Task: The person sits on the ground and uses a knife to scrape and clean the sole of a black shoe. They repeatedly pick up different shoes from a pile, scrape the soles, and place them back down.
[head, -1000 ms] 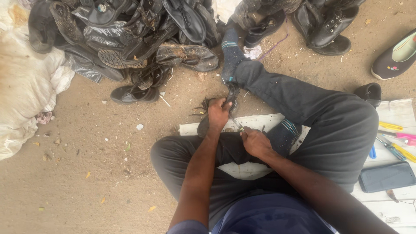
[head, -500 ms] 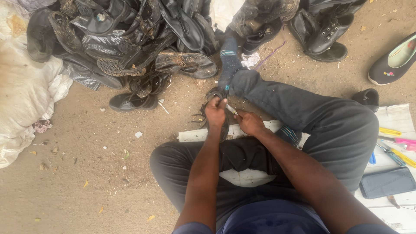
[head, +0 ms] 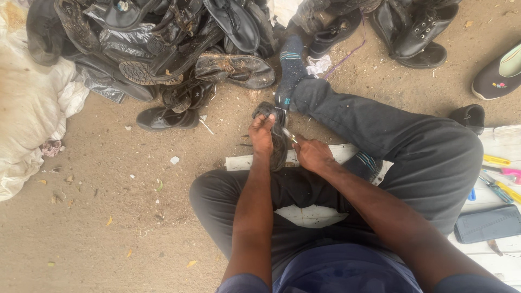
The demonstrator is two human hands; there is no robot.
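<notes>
Your left hand grips the black shoe over your lap, your right hand pinches a small tool, and a slip could poke your fingers

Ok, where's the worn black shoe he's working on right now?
The worn black shoe is in the left hand's grip in the head view's centre, above the white board, beside the right hand.

Black worn shoe, dark grey trousers, teal-striped sock, white sack.
</notes>
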